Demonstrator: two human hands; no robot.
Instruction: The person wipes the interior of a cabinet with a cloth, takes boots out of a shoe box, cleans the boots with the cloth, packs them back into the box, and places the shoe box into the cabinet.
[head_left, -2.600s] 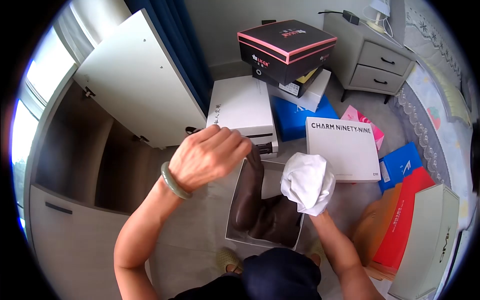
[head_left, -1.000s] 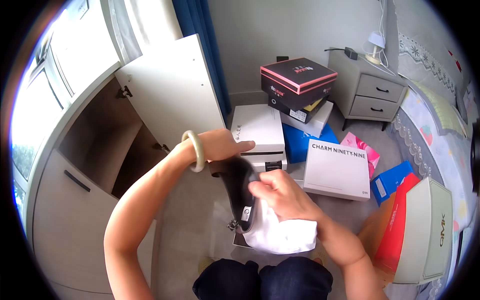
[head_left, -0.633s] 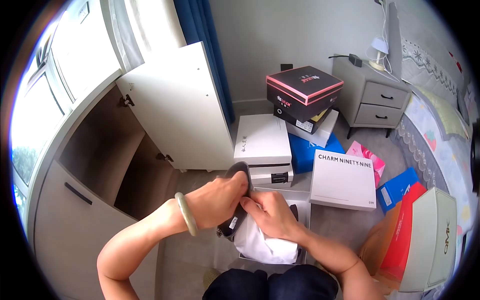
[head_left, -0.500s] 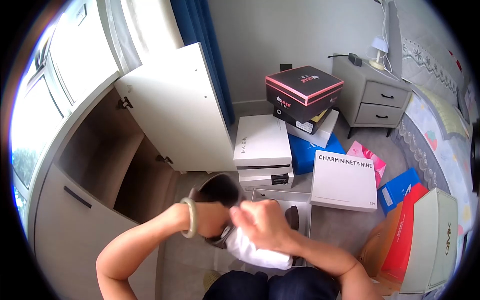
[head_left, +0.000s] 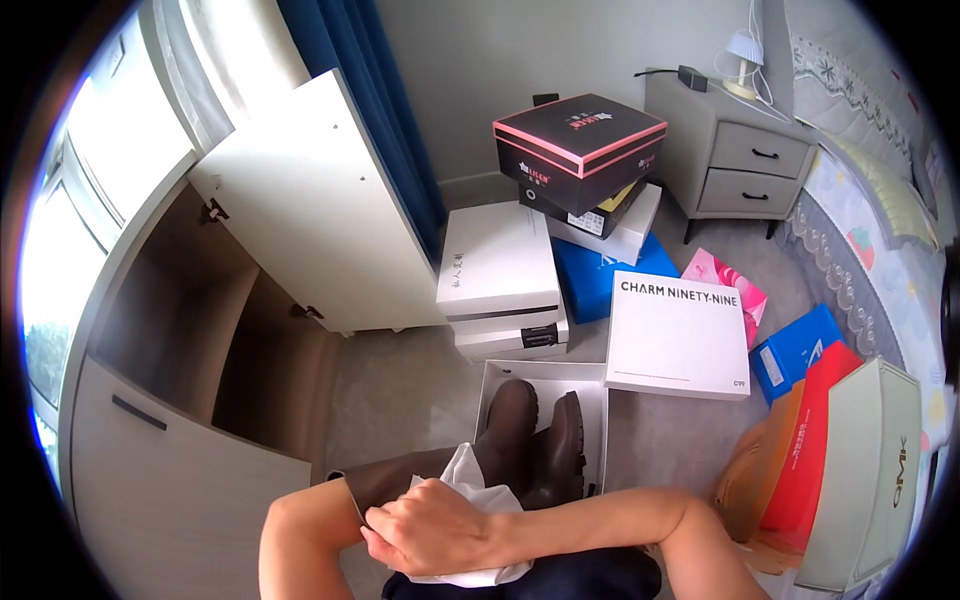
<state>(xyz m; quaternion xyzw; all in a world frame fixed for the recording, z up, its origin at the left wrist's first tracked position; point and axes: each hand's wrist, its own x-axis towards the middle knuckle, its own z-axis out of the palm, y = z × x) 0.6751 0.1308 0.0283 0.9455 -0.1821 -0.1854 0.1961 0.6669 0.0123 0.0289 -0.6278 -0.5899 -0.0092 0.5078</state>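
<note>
A pair of brown boots lies by an open white shoebox (head_left: 596, 440). The feet of one boot (head_left: 508, 425) and of the other boot (head_left: 563, 445) rest inside the box, and a tall shaft stretches left out of it. My left hand is hidden; its forearm (head_left: 300, 540) leads to the open end of that shaft, seemingly into it. Closed fingers of my right hand (head_left: 430, 530) hold crumpled white paper (head_left: 470, 480) against the shaft, close to its rim. More of this paper hangs below the hand, over my lap.
Left stands a cabinet (head_left: 190, 480) with its door (head_left: 330, 220) swung wide. Stacked shoeboxes (head_left: 500, 260) rise ahead, a black box (head_left: 580, 150) topmost. A white lidded box (head_left: 678, 335) lies right of the open one. Further right are a pale green box (head_left: 860, 480), nightstand (head_left: 740, 150) and bed.
My left hand has gone from beside the boot opening to out of sight. My right hand has moved left and down with the white paper. The view has shifted, uncovering the boots' feet.
</note>
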